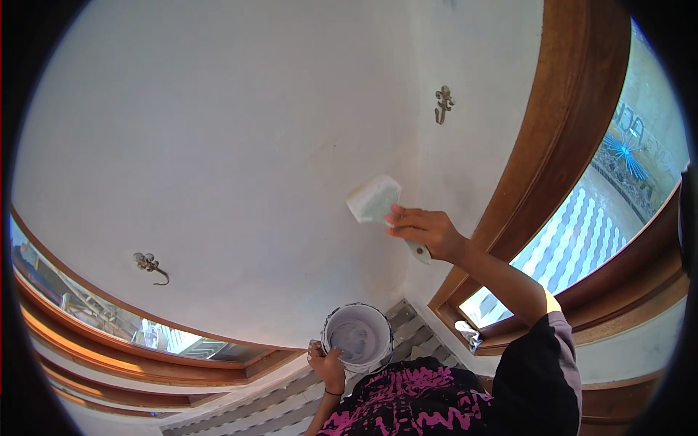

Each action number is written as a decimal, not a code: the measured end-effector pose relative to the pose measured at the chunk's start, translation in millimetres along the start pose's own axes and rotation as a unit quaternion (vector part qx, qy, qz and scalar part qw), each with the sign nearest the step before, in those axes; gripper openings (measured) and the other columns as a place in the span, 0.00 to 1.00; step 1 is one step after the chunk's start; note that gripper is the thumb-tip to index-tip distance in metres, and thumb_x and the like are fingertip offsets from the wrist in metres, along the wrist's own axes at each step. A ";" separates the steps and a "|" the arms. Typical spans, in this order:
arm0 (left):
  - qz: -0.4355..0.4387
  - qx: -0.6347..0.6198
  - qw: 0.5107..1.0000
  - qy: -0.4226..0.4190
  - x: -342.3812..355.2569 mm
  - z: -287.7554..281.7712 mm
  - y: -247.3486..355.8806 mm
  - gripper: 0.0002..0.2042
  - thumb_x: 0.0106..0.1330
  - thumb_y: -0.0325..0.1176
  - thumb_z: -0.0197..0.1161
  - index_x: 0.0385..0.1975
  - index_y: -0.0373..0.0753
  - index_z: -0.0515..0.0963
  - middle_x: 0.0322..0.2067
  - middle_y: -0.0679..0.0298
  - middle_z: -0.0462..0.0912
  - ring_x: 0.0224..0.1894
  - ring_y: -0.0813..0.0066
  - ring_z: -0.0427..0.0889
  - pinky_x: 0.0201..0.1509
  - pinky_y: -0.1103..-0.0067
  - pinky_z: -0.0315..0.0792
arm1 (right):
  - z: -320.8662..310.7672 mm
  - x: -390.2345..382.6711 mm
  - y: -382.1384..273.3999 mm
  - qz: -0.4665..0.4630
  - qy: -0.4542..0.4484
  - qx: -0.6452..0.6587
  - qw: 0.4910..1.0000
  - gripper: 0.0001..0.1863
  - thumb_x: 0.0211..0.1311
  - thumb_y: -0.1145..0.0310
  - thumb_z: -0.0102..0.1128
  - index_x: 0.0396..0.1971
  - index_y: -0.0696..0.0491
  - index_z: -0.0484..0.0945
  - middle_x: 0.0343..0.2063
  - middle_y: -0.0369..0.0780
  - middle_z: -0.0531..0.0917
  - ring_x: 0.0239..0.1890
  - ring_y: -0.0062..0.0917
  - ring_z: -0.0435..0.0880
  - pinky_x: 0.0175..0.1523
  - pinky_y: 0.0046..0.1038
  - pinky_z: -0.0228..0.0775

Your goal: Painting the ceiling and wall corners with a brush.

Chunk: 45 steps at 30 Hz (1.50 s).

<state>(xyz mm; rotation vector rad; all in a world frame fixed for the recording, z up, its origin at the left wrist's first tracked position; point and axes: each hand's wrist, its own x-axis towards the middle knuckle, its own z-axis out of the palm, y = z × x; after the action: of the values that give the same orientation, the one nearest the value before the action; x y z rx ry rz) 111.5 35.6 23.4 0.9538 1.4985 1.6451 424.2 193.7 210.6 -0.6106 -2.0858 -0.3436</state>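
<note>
Right hand: your right hand (pixel 430 231) was raised in front of the wall (pixel 218 145), its fingers closed on the brush (pixel 375 200) near the head, the thumb on the near side.
Brush: wide and flat, pale, with a white bristle edge aimed up and to the left; the handle came out below your fingers, with a dark hole near its end. Whether the bristles touched the wall, you could not tell from this view.
Left hand: your left hand (pixel 331 369) was low, near your chest, gripping the bucket (pixel 382 325) by the left side of its rim, with the thumb over the edge and the other fingers outside.
Bucket: round, whitish, smeared around the rim, its mouth facing up; it was below the brush and a little to the left, well apart from it.
Paint: a pale grey-white layer of paint (pixel 352 341) lay inside the bucket.
Wall: whitish and faintly patchy, meeting another pale wall at a corner just right of the brush.
Hooks: one ornate metal hook (pixel 150 267) was fixed low on the left, another (pixel 443 105) up beyond the corner on the right.
Window: a brown wooden frame (pixel 520 163) stood to your right, a whitish cloth (pixel 468 336) at its lower corner.
Floor: grey and white patterned floor (pixel 408 327) showed behind the bucket.
</note>
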 end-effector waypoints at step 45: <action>-0.013 0.008 0.995 -0.094 -0.4 2.6 1.6 0.15 0.39 0.17 0.57 0.25 0.39 0.60 0.26 0.69 0.61 0.30 0.77 0.63 0.35 0.82 0.61 | -36.6 1.6 -0.5 0.244 -0.064 0.148 0.956 0.10 0.49 0.85 0.61 0.31 0.56 0.81 0.33 0.38 0.86 0.40 0.29 0.86 0.43 0.26 0.77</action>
<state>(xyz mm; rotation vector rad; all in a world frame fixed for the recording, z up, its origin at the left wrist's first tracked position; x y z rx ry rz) 114.0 36.3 25.2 1.0621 1.3919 1.4821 448.7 176.9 232.0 -0.9506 -1.9716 0.2938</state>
